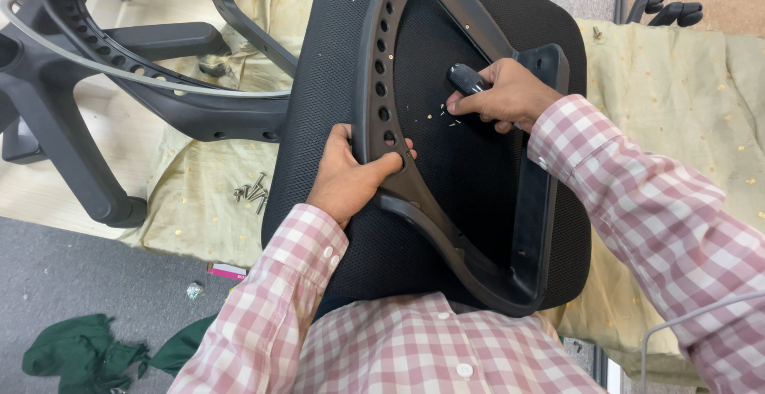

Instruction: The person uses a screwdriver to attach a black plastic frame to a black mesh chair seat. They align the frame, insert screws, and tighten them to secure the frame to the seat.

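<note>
Left hand [351, 175] is clenched on the frame [374, 75], a black plastic armrest loop with a row of holes, fingers hooked through its lower bend. Right hand [502, 95] is wrapped tight round a black tool handle [466, 79], tip pressed down onto the seat [319, 99] inside the loop; tool type can't be told, tip hidden. The frame lies flat on the upturned seat, which rests across the person's lap and against the worktop.

Handling, as a guess: the frame looks stiff, hard, fairly light, smooth, so it could slip under a push; the holed rim and the inner bend give the surest hold. The seat is bulkier and padded, mesh cover soft and grippy, likely heavy enough to stay put but awkward to turn. Small bright specks near the tool tip may be screws or chips, too small to tell.

Loose screws [251, 193] lie in a small heap on the yellow cloth [191, 203], just beside the seat's left edge, near the cloth's front edge, so easy to knock off. A second frame [183, 107] and a chair base [48, 115] crowd the left of the worktop. Right side of the cloth is more open. Castors [665, 11] sit at far right. Green rag [80, 354] on the floor, below left. A thin grey wire [693, 318] shows at lower right by the right sleeve.
</note>
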